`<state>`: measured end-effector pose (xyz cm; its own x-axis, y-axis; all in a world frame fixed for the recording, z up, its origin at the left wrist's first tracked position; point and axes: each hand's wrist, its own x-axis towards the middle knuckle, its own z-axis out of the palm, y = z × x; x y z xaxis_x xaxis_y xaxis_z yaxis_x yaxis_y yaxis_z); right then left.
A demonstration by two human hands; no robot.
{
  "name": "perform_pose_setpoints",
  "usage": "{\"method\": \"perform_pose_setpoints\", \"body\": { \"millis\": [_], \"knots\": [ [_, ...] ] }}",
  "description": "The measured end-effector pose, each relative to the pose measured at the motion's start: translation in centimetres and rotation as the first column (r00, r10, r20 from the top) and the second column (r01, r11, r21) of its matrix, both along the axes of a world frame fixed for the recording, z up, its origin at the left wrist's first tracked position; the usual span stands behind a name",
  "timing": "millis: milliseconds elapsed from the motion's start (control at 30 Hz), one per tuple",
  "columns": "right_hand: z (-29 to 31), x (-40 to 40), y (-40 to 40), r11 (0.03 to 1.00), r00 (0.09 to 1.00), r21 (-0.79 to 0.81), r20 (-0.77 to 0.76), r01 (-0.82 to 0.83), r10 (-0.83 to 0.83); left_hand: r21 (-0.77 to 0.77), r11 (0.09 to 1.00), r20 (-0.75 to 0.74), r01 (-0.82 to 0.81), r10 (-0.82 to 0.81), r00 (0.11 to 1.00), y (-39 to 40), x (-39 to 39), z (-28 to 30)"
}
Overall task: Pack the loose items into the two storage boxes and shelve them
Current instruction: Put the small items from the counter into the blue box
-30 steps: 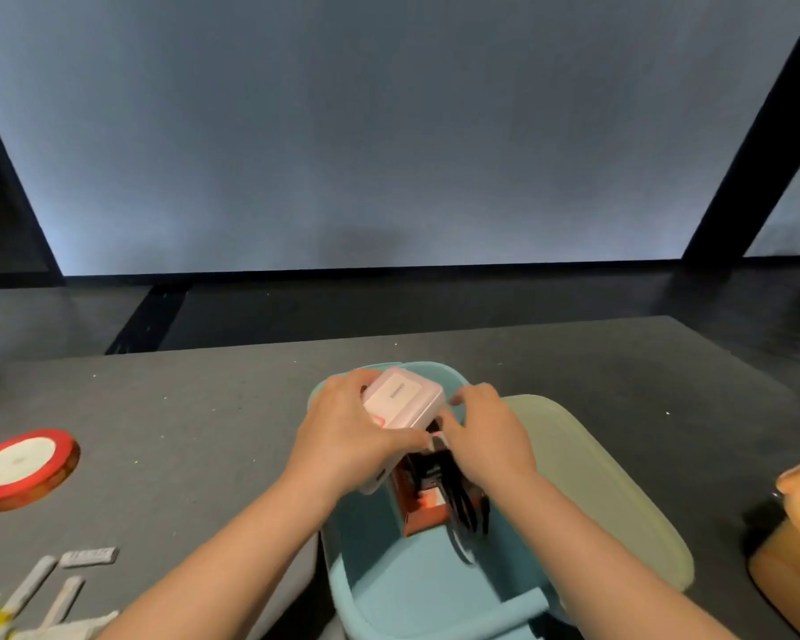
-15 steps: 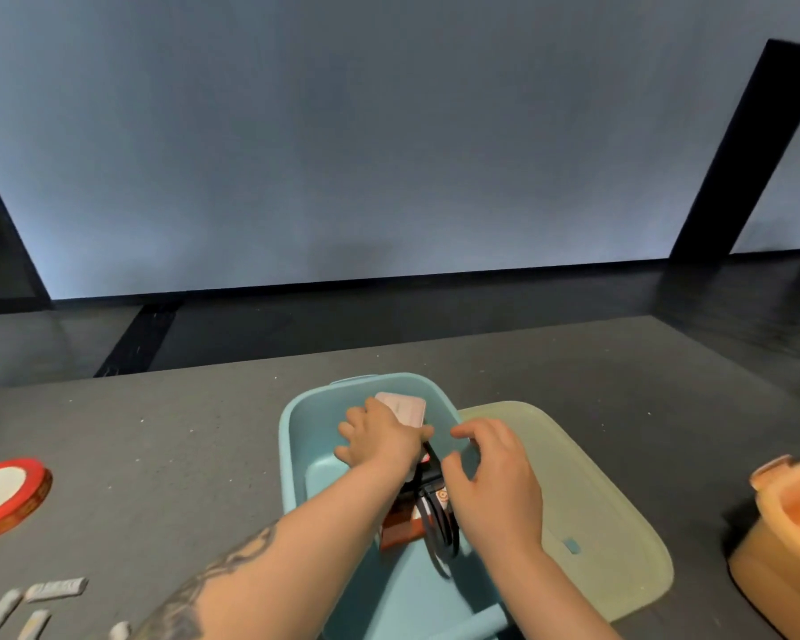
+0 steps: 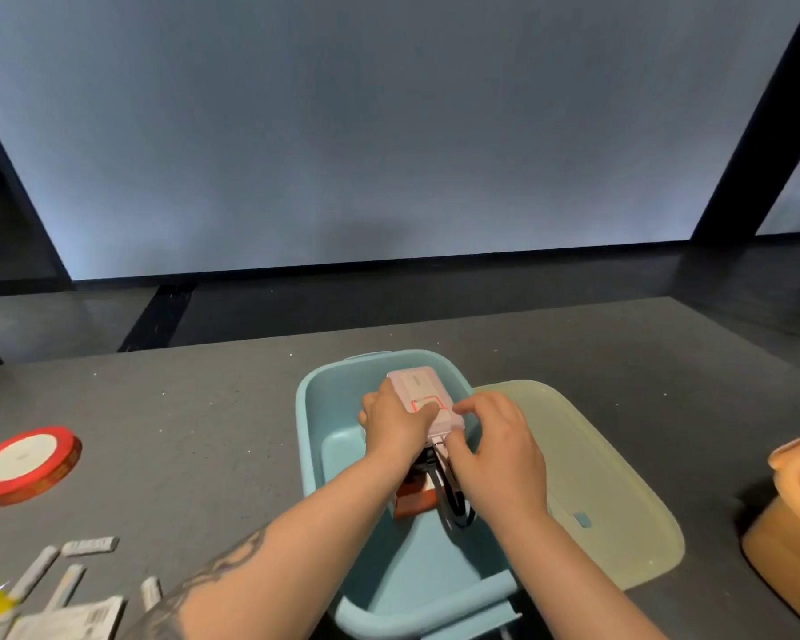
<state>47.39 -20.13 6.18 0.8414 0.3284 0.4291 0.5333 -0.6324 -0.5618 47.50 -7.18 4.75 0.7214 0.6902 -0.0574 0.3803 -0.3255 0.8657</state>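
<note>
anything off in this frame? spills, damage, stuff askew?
No spills or damage visible. Both hands, left hand and right hand, hold the pink case inside the blue box. A black cord trails loosely below it. The box's lid lies beside it.

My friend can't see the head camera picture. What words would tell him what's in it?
Two hands, left hand and right hand, hold a pink box inside an open blue storage box on a gray table. A pale green lid lies right of it; a red ribbon spool lies far left.
</note>
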Motion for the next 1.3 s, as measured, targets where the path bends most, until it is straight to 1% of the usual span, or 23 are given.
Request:
{"method": "perform_pose_setpoints", "body": {
  "millis": [67,167,267,367,400,467,567,667,733,800,900,1033,1100,1167,1233,1300],
  "knots": [
    [0.0,0.0,-0.1,1.000,1.000,0.013,0.005,-0.010,0.010,0.006,0.999,-0.003,0.039,-0.039,0.999,-0.1,-0.3,0.3],
    [0.4,-0.2,-0.4,0.999,0.999,-0.035,0.018,-0.040,0.040,0.061,0.991,0.010,0.120,-0.121,0.993,0.9,-2.2,1.9],
    [1.4,-1.1,-0.2,0.995,0.997,-0.059,0.009,-0.078,0.078,0.193,0.973,0.111,0.129,-0.152,0.982,2.8,-6.6,4.2],
    [2.9,-3.6,1.6,0.987,0.987,-0.018,0.002,-0.158,0.158,0.359,0.932,0.207,0.055,-0.137,0.969,5.8,-13.7,5.5],
    [3.4,-4.9,2.5,0.979,0.979,0.000,0.006,-0.204,0.204,0.396,0.918,0.225,0.004,-0.101,0.969,7.0,-16.6,5.5],
    [3.9,-8.0,4.3,0.952,0.953,0.045,0.031,-0.303,0.302,0.440,0.887,0.258,-0.139,0.023,0.966,9.5,-22.5,5.0],
    [3.4,-13.4,7.1,0.874,0.878,0.086,0.071,-0.477,0.473,0.460,0.824,0.242,-0.332,0.243,0.939,12.0,-30.8,3.5],
    [0.9,-18.2,9.2,0.787,0.790,0.067,0.052,-0.613,0.611,0.416,0.806,0.195,-0.421,0.373,0.907,12.3,-36.4,0.9],
    [-1.8,-20.2,9.9,0.763,0.762,-0.005,-0.039,-0.647,0.646,0.367,0.821,0.167,-0.437,0.404,0.899,11.7,-38.7,-1.0],
    [-4.4,-21.2,10.3,0.771,0.768,-0.060,-0.172,-0.634,0.617,0.342,0.842,0.128,-0.417,0.398,0.908,11.1,-39.9,-2.8],
    [-6.8,-21.4,10.8,0.809,0.822,-0.186,-0.255,-0.558,0.508,0.336,0.873,0.066,-0.352,0.351,0.934,11.0,-39.6,-4.4],
    [-8.0,-21.0,11.9,0.827,0.880,-0.331,-0.315,-0.454,0.357,0.409,0.895,-0.005,-0.177,0.197,0.980,11.7,-35.4,-4.6],
    [-8.3,-21.0,12.4,0.827,0.888,-0.368,-0.346,-0.425,0.302,0.432,0.900,-0.085,-0.066,0.113,0.990,12.2,-32.8,-4.7],
    [-8.6,-20.9,12.7,0.825,0.896,-0.398,-0.359,-0.402,0.263,0.462,0.885,-0.193,0.063,0.031,0.981,12.8,-30.8,-5.2],
    [-8.8,-20.8,13.0,0.827,0.901,-0.408,-0.358,-0.386,0.245,0.490,0.860,-0.275,0.142,-0.003,0.962,13.5,-29.6,-5.9],
    [-9.1,-20.7,13.1,0.838,0.902,-0.392,-0.356,-0.380,0.243,0.505,0.850,-0.294,0.150,0.006,0.956,14.1,-29.3,-6.6]
  ]
}}
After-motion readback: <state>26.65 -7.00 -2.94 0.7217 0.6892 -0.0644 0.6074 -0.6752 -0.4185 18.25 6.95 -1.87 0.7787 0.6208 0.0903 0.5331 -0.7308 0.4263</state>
